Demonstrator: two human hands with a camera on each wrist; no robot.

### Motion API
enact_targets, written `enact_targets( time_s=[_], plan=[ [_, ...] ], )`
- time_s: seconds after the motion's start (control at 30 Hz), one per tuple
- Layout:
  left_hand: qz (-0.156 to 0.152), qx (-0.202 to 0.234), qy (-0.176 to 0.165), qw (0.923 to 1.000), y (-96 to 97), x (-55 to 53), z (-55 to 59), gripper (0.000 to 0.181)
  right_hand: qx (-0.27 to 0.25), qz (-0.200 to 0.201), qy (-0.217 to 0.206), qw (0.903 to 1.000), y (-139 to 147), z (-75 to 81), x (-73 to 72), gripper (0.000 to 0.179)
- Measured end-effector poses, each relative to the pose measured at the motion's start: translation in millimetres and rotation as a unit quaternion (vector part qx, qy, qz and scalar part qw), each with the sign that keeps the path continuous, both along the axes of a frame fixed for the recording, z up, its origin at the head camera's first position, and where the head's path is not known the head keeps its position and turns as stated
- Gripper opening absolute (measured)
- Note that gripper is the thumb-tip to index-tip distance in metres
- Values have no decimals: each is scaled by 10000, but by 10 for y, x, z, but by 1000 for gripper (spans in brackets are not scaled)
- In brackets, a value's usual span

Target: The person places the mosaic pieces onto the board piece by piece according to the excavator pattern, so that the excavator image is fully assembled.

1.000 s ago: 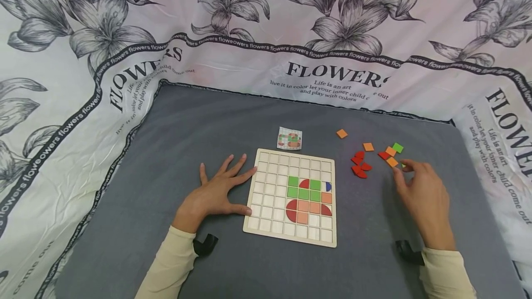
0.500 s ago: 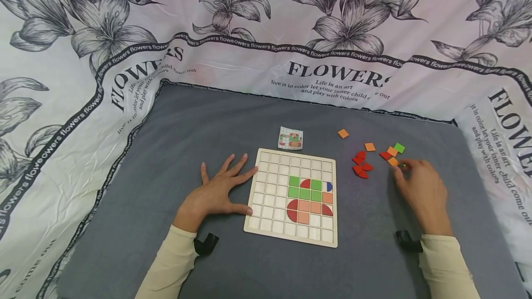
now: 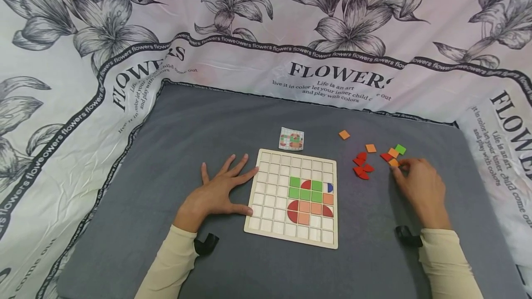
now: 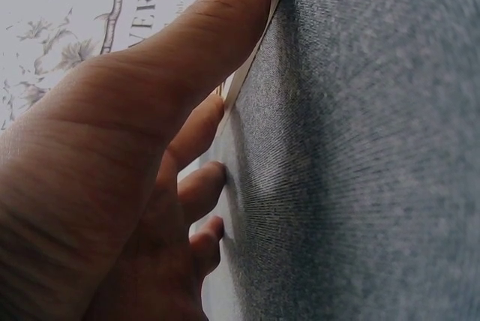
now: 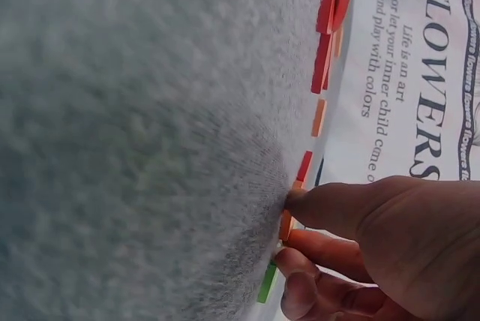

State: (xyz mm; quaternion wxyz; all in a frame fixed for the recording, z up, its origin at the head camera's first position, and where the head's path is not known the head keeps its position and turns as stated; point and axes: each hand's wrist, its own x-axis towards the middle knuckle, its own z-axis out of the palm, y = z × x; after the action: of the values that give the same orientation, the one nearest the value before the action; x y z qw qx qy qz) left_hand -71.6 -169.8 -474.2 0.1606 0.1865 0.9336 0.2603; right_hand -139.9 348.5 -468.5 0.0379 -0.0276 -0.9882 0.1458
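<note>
– What's my L hand (image 3: 216,193) doing?
– Fingers spread; thumb & index touching the L edge of the wooden board (image 3: 269,201), which lies on the grey cloth (image 3: 208,123) approx. centre.
– And my R hand (image 3: 420,190)?
– Pinching an orange tile (image 3: 393,163) btwn thumb & index, low at the cloth, well R of the board.
– What's nr it?
– Just past: another orange tile (image 3: 393,152), a green tile (image 3: 400,149) & a red piece (image 3: 385,157), all close together. A bit L, a red cluster (image 3: 363,168). Two more loose orange tiles (image 3: 370,148) farther off.
– On the board?
– R side: green squares (image 3: 305,195), orange squares (image 3: 304,206), rounded red bits (image 3: 327,211), 1 blue bit (image 3: 330,188) nr the R edge.
– Pic card (image 3: 292,139)?
– Just beyond the board's far edge, gridded, w/ coloured shapes.
</note>
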Motion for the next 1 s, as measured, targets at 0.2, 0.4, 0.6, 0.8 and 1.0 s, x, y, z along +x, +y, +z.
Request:
enact_targets(
  time_s=[0.2,0.4,0.6,0.8,1.0],
  plan=[
    [6,26,12,10000,6,4,3,110,-21,146,-217,9997,56,43,-66,36],
    [6,12,24,10000,6,2,5,110,-70,334,-380,9987,103,65,-122,36],
    [4,10,22,10000,4,2,-4,111,-178,580,-347,9976,144,53,-162,36],
    [5,37,24,10000,5,3,-13,111,-258,685,-533,9959,171,61,-159,36],
    [11,58,54,10000,-4,3,-17,110,-287,639,-637,9955,113,143,-85,40]
  ],
)
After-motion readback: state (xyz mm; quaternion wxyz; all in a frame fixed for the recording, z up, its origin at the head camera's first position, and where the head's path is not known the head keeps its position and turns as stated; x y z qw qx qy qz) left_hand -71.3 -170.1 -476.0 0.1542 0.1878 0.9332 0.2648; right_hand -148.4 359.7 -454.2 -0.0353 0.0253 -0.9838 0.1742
